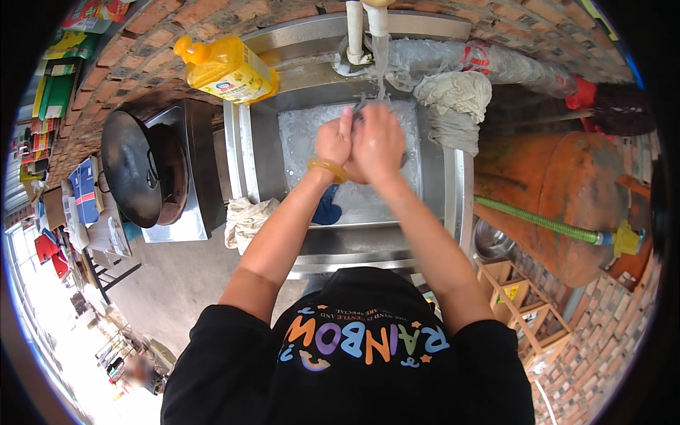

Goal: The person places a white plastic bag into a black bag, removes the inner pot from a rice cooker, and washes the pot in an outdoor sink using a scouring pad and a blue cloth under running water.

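My left hand [334,141], with a yellowish bangle [328,168] at the wrist, closes on a dark thing over the steel sink [248,154]. Against it lies my right hand [378,141], blurred, its fingers over the same thing. Only dark edges of this thing show between and beside the hands; its kind cannot be told. Water [380,69] runs from the white pipe outlet [376,24] onto or just behind the hands. Below my left wrist, a dark blue cloth or glove [326,208] lies in the sink, near its front wall.
A yellow detergent bottle [228,69] stands at the sink's back left corner. Rags hang over the left [247,220] and right [457,106] rims. A black wok [130,169] and a stove [194,175] are left, a rusty orange tank [552,196] and a green hose [536,218] right.
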Action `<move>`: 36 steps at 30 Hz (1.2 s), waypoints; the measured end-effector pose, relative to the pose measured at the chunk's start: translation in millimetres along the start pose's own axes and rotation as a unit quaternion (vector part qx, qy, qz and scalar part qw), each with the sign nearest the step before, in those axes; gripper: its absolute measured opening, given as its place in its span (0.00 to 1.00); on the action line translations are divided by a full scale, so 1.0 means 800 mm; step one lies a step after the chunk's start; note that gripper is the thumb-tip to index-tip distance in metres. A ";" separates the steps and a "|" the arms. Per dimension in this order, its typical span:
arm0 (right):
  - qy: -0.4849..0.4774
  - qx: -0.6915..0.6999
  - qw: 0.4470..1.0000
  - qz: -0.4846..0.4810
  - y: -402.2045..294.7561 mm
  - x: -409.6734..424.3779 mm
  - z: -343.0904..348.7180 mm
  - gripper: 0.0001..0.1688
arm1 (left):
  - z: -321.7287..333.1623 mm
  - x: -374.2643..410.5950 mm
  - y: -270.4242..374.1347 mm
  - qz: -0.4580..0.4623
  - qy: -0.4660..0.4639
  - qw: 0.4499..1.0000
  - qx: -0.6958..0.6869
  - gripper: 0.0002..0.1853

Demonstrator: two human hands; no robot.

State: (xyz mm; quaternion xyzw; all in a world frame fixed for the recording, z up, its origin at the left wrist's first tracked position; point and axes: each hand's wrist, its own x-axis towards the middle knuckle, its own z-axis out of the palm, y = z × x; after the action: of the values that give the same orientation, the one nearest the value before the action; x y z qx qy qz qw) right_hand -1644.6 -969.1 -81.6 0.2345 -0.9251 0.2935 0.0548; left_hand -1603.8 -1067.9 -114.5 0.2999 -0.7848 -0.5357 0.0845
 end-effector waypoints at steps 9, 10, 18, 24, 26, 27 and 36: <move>-0.272 0.248 0.902 0.223 0.152 0.082 0.066 0.14 | -0.011 -0.001 0.044 0.117 -0.025 0.990 0.076 0.31; -0.215 0.110 0.947 0.211 0.088 0.072 0.027 0.16 | -0.027 0.009 0.034 0.063 -0.061 0.990 0.111 0.32; -0.229 0.175 0.926 0.244 0.084 0.094 0.006 0.13 | -0.020 0.018 0.036 0.087 -0.084 0.983 0.138 0.29; -0.068 0.028 0.990 0.124 0.014 0.038 -0.014 0.15 | -0.034 0.028 0.049 0.064 -0.056 0.991 0.106 0.26; -0.095 0.127 0.977 0.142 0.031 0.038 -0.008 0.17 | -0.039 0.019 0.045 0.076 -0.074 0.986 0.126 0.25; -0.157 0.230 0.942 0.187 0.080 0.051 0.008 0.18 | -0.042 0.011 0.043 0.084 -0.088 0.983 0.137 0.24; -0.284 0.522 0.769 0.236 0.183 0.080 0.016 0.26 | -0.062 -0.031 0.055 -0.050 -0.174 0.962 -0.202 0.21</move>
State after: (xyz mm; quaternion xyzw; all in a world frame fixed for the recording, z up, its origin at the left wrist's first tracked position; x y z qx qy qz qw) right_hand -1768.8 -897.0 -152.9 0.0742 -0.6291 0.6546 -0.4126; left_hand -1577.8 -1082.1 -50.3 0.2179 -0.6464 -0.7309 -0.0215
